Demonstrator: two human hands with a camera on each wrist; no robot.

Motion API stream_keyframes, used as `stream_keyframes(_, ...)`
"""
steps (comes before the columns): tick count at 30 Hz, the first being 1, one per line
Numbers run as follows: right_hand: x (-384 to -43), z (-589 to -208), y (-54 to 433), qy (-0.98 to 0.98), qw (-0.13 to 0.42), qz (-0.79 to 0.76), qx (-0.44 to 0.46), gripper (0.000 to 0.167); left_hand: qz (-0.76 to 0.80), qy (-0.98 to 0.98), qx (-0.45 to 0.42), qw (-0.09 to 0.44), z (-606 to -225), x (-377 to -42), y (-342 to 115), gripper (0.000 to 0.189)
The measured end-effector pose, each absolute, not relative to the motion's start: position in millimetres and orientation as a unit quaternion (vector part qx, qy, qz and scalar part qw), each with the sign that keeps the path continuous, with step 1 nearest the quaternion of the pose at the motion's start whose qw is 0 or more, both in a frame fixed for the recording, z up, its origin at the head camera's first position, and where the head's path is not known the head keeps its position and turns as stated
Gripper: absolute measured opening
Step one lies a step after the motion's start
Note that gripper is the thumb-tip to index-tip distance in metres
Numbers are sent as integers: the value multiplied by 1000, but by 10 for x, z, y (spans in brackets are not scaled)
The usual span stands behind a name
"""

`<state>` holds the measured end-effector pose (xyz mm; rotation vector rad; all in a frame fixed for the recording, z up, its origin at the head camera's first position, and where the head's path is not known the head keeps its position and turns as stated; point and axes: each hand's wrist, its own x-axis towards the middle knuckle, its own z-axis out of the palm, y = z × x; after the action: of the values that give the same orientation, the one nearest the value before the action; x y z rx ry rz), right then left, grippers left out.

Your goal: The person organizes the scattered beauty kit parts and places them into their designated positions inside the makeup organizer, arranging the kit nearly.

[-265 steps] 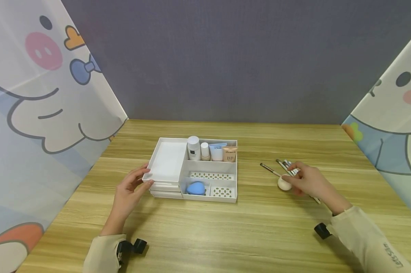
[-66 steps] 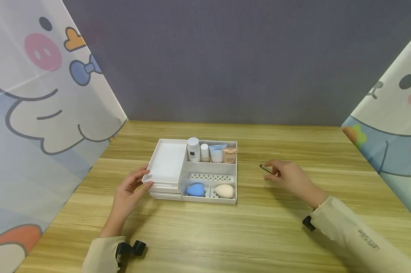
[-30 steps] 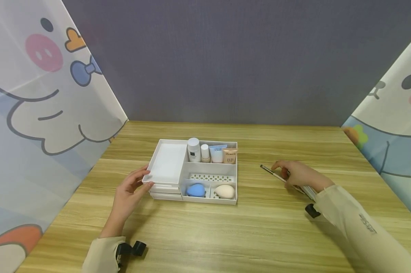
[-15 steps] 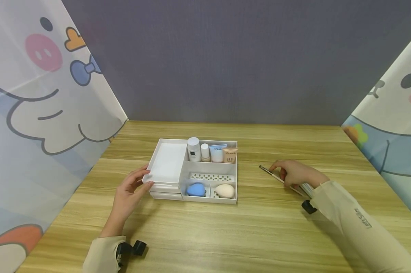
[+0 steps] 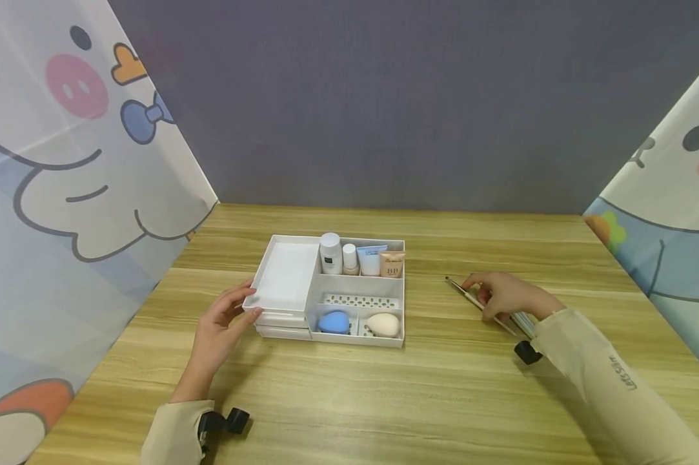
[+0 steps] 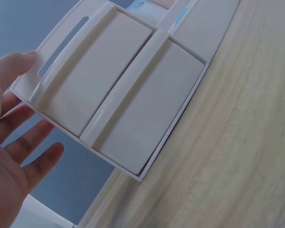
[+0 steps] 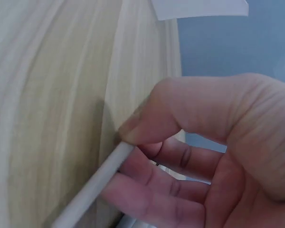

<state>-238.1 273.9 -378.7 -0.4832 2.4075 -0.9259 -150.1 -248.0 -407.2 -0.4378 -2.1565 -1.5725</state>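
Note:
At the table's left, my left hand [image 5: 224, 323] holds the near left corner of a white makeup organizer [image 5: 282, 274], thumb on its front edge and fingers along its side. Two shut drawers [image 6: 140, 104] fill its front in the left wrist view. Over to the right, my right hand [image 5: 512, 297] pinches the pale handle of a makeup brush [image 5: 464, 292] between thumb and fingers. The brush slants, its dark tip pointing toward the organizer. More brushes [image 5: 523, 325] show partly below that hand, mostly hidden; how many are held is unclear.
The organizer's back row carries a white bottle [image 5: 331, 255], a smaller bottle [image 5: 350, 259], a blue-and-white tube [image 5: 371, 261] and a BB cream tube [image 5: 392, 265]. Its front compartments hold a blue makeup sponge [image 5: 334, 322] and a cream makeup sponge [image 5: 383, 325]. A grey wall [image 5: 395, 116] stands behind.
The cream makeup sponge went from the table into the organizer's front right compartment. My right hand returned to the brushes and now pinches one. My left hand has stayed on the organizer's corner.

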Motion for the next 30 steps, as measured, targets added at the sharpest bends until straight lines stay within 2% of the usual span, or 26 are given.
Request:
stream_keyframes(9,-2416,-3791,2774,834,278,-446,-167,76,-570,-775,-162,222,-4063,-1511,-2471,34)
stream_keyframes(16,-2434,-3836,2755,799,258,-514,-172,76,-570,-774,-164,223,-4066,-1507,-2467,35)
stream_keyframes(30,-2401,-3894,2585,726,229,-637,-119,74,-572,-775,-159,216,-4054,-1500,-2468,34)
